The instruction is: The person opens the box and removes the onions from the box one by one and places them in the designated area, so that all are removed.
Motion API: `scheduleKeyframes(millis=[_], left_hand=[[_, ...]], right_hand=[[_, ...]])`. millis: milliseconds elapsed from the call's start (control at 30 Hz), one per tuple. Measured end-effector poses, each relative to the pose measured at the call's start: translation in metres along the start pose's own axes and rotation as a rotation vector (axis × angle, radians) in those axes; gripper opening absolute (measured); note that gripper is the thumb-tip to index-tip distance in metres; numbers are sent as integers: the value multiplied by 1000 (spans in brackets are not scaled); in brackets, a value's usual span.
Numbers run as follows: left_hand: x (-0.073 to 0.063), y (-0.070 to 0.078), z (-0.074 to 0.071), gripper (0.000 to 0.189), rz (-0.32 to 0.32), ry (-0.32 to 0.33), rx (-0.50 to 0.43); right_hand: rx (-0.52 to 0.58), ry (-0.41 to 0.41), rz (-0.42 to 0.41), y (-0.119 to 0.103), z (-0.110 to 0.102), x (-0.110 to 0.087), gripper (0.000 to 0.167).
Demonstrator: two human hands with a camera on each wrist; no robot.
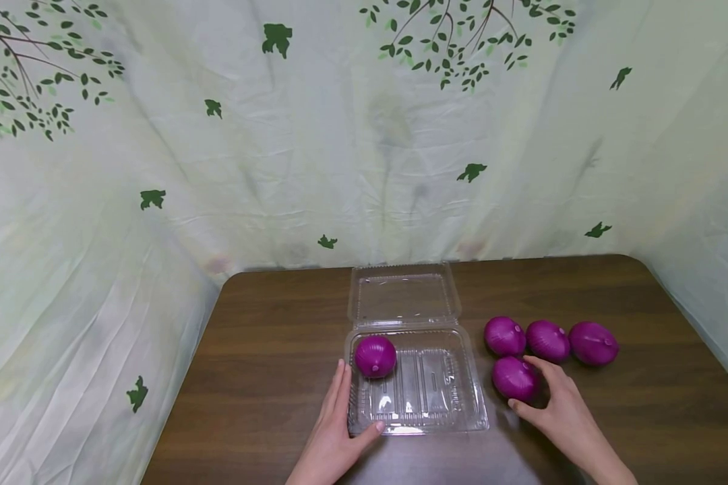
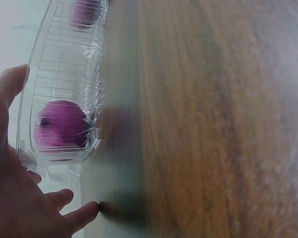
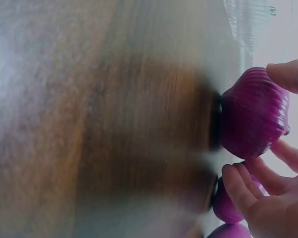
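A clear plastic clamshell container point(image 1: 417, 397) lies open on the table, its lid folded back. One purple onion point(image 1: 375, 356) sits in its back left corner, also visible through the wall in the left wrist view. My left hand point(image 1: 340, 431) rests against the container's left front corner, fingers stretched along the side and thumb at the front rim. Right of the container, my right hand point(image 1: 561, 411) holds another purple onion point(image 1: 514, 378) between thumb and fingers. In the right wrist view, this onion point(image 3: 256, 114) appears to stand on the table.
Behind the right hand, three more purple onions stand in a row: a left one point(image 1: 505, 336), a middle one point(image 1: 547, 341) and a right one point(image 1: 593, 343). The wooden table point(image 1: 267, 350) backs onto a pale leaf-patterned curtain point(image 1: 370, 168).
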State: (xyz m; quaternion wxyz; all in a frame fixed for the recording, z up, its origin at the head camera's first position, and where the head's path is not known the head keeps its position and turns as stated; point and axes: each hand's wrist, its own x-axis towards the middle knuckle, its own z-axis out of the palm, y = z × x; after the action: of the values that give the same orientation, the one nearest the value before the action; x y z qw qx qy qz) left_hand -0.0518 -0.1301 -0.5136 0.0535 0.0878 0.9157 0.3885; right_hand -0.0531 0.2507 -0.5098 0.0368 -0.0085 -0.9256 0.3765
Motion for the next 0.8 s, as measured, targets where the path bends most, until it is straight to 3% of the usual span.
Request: scheduleKeyframes(millis=[433, 800], left_hand=[[0, -1, -1, 108, 2, 5, 5], [-2, -2, -1, 109, -4, -6, 12]], right_hand=[[4, 146, -191, -16, -2, -1, 70], [44, 151, -369, -49, 15, 13, 65]])
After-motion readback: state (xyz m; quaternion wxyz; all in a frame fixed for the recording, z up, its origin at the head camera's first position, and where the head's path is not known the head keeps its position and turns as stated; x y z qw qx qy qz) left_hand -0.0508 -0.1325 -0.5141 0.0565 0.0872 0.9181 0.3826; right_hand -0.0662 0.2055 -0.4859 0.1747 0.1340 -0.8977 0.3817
